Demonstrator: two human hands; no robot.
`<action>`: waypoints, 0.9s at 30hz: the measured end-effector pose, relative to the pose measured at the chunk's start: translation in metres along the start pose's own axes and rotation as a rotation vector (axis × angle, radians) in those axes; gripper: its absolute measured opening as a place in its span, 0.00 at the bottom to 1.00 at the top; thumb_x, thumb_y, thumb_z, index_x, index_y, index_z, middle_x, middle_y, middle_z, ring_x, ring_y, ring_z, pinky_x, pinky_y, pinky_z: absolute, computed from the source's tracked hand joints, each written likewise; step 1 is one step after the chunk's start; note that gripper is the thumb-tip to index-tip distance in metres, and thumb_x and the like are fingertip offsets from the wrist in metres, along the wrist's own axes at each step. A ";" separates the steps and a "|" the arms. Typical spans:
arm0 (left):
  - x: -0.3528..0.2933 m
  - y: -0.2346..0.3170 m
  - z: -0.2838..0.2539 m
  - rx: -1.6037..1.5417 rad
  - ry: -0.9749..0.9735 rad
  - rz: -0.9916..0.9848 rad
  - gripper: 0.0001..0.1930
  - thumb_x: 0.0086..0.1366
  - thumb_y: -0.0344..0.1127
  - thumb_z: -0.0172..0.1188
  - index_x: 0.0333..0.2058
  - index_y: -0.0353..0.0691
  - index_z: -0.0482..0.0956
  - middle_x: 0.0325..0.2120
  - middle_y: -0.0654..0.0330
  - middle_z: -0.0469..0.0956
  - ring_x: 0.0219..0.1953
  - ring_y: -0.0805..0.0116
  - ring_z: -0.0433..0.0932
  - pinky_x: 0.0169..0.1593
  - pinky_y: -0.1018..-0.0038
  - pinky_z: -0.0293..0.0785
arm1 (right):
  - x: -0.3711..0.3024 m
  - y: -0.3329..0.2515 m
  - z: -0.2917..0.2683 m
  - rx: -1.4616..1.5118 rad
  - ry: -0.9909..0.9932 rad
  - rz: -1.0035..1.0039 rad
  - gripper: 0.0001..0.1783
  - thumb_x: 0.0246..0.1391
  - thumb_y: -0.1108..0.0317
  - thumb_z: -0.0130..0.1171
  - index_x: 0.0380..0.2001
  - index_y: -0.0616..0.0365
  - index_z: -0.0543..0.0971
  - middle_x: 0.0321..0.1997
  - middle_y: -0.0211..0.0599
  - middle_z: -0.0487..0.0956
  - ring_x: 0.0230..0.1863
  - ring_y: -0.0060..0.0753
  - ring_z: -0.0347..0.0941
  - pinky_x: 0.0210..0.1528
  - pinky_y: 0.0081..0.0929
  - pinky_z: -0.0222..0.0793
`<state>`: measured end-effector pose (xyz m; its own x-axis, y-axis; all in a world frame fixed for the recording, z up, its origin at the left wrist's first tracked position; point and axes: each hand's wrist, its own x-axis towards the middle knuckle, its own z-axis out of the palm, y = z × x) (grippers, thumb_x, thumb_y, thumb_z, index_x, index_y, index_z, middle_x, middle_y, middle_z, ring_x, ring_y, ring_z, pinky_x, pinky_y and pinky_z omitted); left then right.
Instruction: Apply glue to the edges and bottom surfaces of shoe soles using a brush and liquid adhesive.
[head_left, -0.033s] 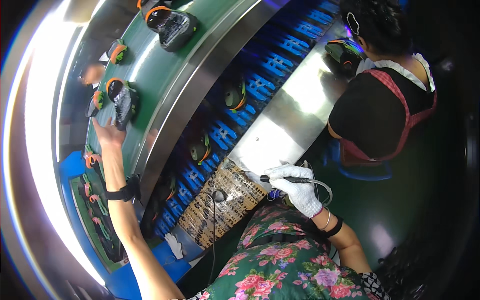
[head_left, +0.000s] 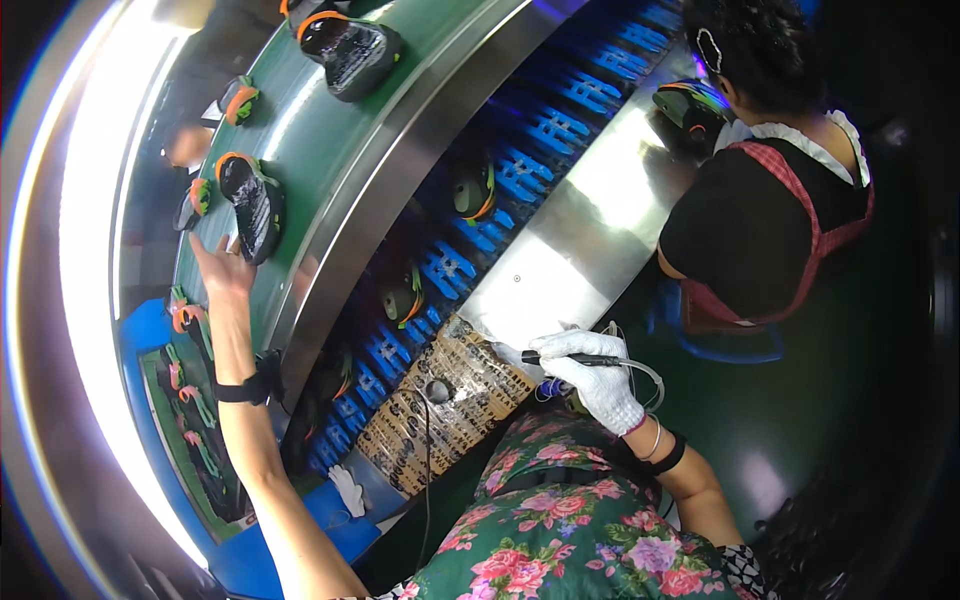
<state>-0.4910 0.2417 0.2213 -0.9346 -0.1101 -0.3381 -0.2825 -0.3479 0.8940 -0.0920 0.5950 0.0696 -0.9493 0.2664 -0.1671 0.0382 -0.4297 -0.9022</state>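
My bare left hand (head_left: pixel 226 270) reaches over the green conveyor belt (head_left: pixel 300 185), fingers spread, palm up. Its fingertips are right beside the near end of a black shoe part (head_left: pixel 255 215) with an orange and green collar; whether they touch it I cannot tell. A smaller orange and green shoe piece (head_left: pixel 192 204) lies just beyond the fingers. In front of my body, my right hand (head_left: pixel 592 385), in a white knitted glove, is closed round a slim black-handled brush (head_left: pixel 570 357) with a thin tube at its back end. The brush tip points left, over the edge of a taped cardboard panel (head_left: pixel 450 385).
A larger glossy black shoe part (head_left: pixel 355 60) lies farther up the belt. Blue racks (head_left: pixel 445 268) carrying shoes run beside a metal shelf (head_left: pixel 545 290). A co-worker (head_left: pixel 760 225) sits at right, by another shoe (head_left: pixel 690 105). A white glove (head_left: pixel 347 490) lies at lower left.
The black shoe part beside my left hand has shifted slightly right. My left hand has barely moved, and my right hand keeps its place with the brush.
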 end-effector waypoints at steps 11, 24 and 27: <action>-0.058 -0.037 0.013 0.790 -0.142 0.275 0.70 0.53 0.32 0.78 0.76 0.40 0.23 0.61 0.37 0.69 0.63 0.54 0.71 0.73 0.60 0.54 | -0.011 0.012 0.003 0.030 0.017 0.032 0.10 0.53 0.78 0.67 0.39 0.64 0.88 0.40 0.38 0.88 0.38 0.22 0.81 0.42 0.21 0.77; -0.069 -0.044 0.123 1.267 -0.308 0.838 0.53 0.56 0.53 0.77 0.74 0.47 0.57 0.50 0.48 0.76 0.50 0.62 0.75 0.52 0.64 0.75 | -0.015 0.009 -0.007 -0.012 0.034 -0.054 0.10 0.53 0.82 0.64 0.38 0.66 0.87 0.43 0.43 0.88 0.44 0.31 0.84 0.51 0.28 0.79; -0.059 -0.055 0.168 1.175 -0.673 0.581 0.25 0.67 0.42 0.68 0.60 0.42 0.79 0.30 0.63 0.81 0.34 0.74 0.78 0.45 0.74 0.75 | -0.016 0.007 -0.009 0.036 0.013 -0.019 0.10 0.55 0.80 0.65 0.41 0.67 0.87 0.44 0.42 0.88 0.46 0.29 0.84 0.53 0.27 0.78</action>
<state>-0.4569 0.4234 0.2415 -0.8052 0.5911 0.0469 0.4568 0.5679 0.6847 -0.0735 0.5955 0.0625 -0.9456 0.2860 -0.1551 0.0085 -0.4549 -0.8905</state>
